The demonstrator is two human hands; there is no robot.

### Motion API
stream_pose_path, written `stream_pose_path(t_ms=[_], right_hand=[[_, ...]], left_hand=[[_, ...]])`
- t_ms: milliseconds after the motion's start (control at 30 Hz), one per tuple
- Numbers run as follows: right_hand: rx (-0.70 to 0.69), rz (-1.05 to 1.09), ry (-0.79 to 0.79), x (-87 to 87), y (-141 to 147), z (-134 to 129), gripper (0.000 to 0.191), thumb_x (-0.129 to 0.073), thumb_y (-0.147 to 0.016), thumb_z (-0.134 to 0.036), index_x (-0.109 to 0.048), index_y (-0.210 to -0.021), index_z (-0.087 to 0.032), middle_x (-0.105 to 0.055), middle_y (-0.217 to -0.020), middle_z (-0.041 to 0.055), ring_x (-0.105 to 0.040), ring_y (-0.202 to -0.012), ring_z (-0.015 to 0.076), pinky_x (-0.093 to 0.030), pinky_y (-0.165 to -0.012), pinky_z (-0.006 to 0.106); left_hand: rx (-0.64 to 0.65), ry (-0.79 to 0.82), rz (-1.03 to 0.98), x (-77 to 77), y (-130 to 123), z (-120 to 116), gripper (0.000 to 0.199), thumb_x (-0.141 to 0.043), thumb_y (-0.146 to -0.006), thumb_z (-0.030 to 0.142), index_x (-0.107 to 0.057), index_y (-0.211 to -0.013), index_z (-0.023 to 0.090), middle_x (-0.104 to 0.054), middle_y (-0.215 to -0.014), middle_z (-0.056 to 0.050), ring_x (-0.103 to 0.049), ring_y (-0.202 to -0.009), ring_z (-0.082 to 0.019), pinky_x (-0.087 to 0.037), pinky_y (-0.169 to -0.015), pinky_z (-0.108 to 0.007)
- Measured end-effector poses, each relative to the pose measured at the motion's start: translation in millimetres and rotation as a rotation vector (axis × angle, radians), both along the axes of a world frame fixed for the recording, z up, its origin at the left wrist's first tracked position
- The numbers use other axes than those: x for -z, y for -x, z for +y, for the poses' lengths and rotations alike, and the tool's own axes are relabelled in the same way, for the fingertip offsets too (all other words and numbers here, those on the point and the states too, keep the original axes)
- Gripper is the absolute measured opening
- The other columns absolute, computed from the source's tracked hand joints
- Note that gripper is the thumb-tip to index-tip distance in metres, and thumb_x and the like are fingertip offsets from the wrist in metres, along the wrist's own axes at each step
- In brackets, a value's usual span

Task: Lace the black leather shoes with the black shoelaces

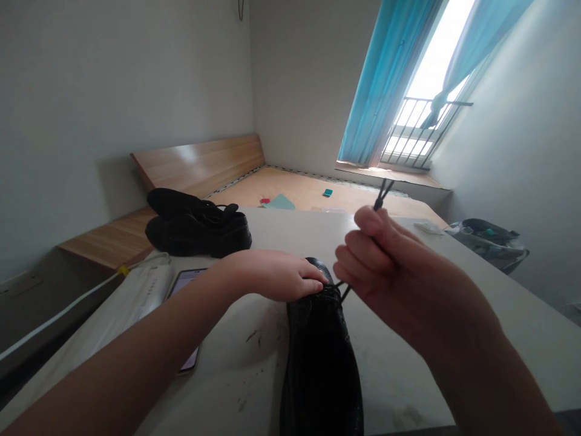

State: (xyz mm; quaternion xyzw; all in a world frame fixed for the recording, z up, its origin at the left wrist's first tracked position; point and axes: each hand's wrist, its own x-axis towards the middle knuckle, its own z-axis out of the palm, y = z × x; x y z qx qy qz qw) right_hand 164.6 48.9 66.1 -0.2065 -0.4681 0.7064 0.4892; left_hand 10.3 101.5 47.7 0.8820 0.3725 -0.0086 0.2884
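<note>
A black leather shoe (320, 363) stands on the white table, its toe pointing away from me and its opening near the front edge. My left hand (284, 277) lies over the shoe's far part from the left, thumb and a finger pressed at the lacing; what they grip is too small to name. Raised to the right of the shoe, my right hand (374, 242) is a closed fist round the black laces (345, 293). The laces run from the shoe up into the fist, and two ends stick out above it.
A pair of black shoes (197, 227) sits at the table's back left. A phone (188, 360) and a white power strip (145, 290) with a cable lie left. Behind is a bed (299, 184); a bag-lined bin (492, 245) stands right.
</note>
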Motion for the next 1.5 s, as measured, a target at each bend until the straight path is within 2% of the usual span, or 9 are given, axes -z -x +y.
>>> stream_pose_path(t_ms=[100, 200, 333, 500, 733, 900, 1100, 1267, 1500], right_hand=[[0.094, -0.068, -0.038, 1.9, -6, 32, 0.027, -0.04, -0.097, -0.026, -0.048, -0.073, -0.021, -0.016, -0.054, -0.0074, -0.013, -0.048, 0.0098, -0.021, -0.044, 0.021], [0.104, -0.087, -0.051, 9.9, -9, 53, 0.02, -0.048, -0.094, -0.03, -0.048, -0.076, -0.021, -0.014, -0.055, -0.0081, -0.012, -0.048, 0.0094, -0.021, -0.044, 0.021], [0.105, -0.063, -0.105, 16.3, -10, 54, 0.021, -0.047, -0.094, -0.032, -0.049, -0.077, -0.022, -0.018, -0.054, -0.0078, -0.017, -0.048, 0.0097, -0.022, -0.046, 0.021], [0.157, -0.09, -0.225, 18.7, -11, 46, 0.023, -0.045, -0.095, -0.034, -0.049, -0.075, -0.023, -0.028, -0.052, -0.0067, -0.028, -0.048, 0.0101, -0.028, -0.049, 0.023], [0.61, -0.434, -0.538, 36.3, -8, 48, 0.029, -0.047, -0.093, -0.041, -0.057, -0.074, -0.022, -0.046, -0.063, -0.0021, -0.043, -0.061, 0.0116, -0.036, -0.058, 0.026], [0.607, -0.527, -0.418, 37.3, -17, 52, 0.028, -0.053, -0.088, -0.047, -0.068, -0.09, -0.023, -0.038, -0.056, -0.0039, -0.035, -0.049, 0.0102, -0.029, -0.046, 0.025], [0.503, -0.287, -0.118, 46.3, -24, 70, 0.022, -0.062, -0.083, -0.04, -0.06, -0.08, -0.018, -0.045, -0.053, -0.0049, -0.038, -0.051, 0.0081, -0.028, -0.049, 0.022], [0.427, -0.199, -0.016, 46.7, -23, 70, 0.025, -0.065, -0.079, -0.037, -0.064, -0.091, -0.015, -0.044, -0.055, -0.0056, -0.039, -0.051, 0.007, -0.03, -0.048, 0.021], [0.428, -0.211, -0.053, 50.5, -17, 64, 0.04, -0.067, -0.079, -0.033, -0.059, -0.114, -0.017, -0.057, -0.066, -0.0037, -0.043, -0.051, 0.006, -0.036, -0.049, 0.02]], left_hand=[[-0.023, 0.03, 0.019, -10.7, 4, -1, 0.035, -0.039, -0.09, 0.031, -0.062, -0.115, 0.025, -0.066, -0.113, -0.001, -0.058, -0.099, -0.017, -0.041, -0.083, -0.025], [-0.161, -0.091, -0.105, -18.3, 6, -7, 0.032, -0.038, -0.089, 0.033, -0.066, -0.102, 0.022, -0.068, -0.1, -0.001, -0.059, -0.087, -0.017, -0.041, -0.073, -0.025], [-0.202, -0.129, -0.197, -19.4, 4, -15, 0.031, -0.041, -0.088, 0.033, -0.066, -0.077, 0.018, -0.061, -0.068, 0.001, -0.052, -0.06, -0.013, -0.034, -0.054, -0.025], [-0.205, -0.069, -0.339, -15.5, -6, -18, 0.019, -0.049, -0.086, 0.031, -0.062, -0.076, 0.02, -0.06, -0.068, 0.004, -0.051, -0.06, -0.011, -0.034, -0.052, -0.023], [-0.218, -0.063, -0.312, -1.1, -22, -25, 0.033, -0.045, -0.089, 0.042, -0.055, -0.067, 0.02, -0.057, -0.061, 0.004, -0.049, -0.057, -0.012, -0.031, -0.051, -0.026], [-0.296, -0.035, -0.368, -1.6, -23, -23, 0.036, -0.034, -0.093, 0.038, -0.054, -0.069, 0.019, -0.06, -0.071, 0.001, -0.054, -0.067, -0.014, -0.038, -0.061, -0.027], [-0.418, 0.061, -0.444, -6.6, -12, -14, 0.029, -0.043, -0.087, 0.029, -0.042, -0.115, 0.023, -0.066, -0.074, 0.004, -0.056, -0.062, -0.015, -0.038, -0.054, -0.026], [-0.35, -0.018, -0.408, -0.6, -11, -11, 0.018, -0.042, -0.083, 0.021, -0.059, -0.088, 0.02, -0.066, -0.078, -0.001, -0.059, -0.07, -0.016, -0.041, -0.059, -0.026], [-0.264, 0.006, -0.347, 10.7, -21, -9, 0.028, -0.05, -0.084, 0.043, -0.063, -0.083, 0.019, -0.061, -0.07, 0.0, -0.054, -0.062, -0.015, -0.035, -0.053, -0.025]])
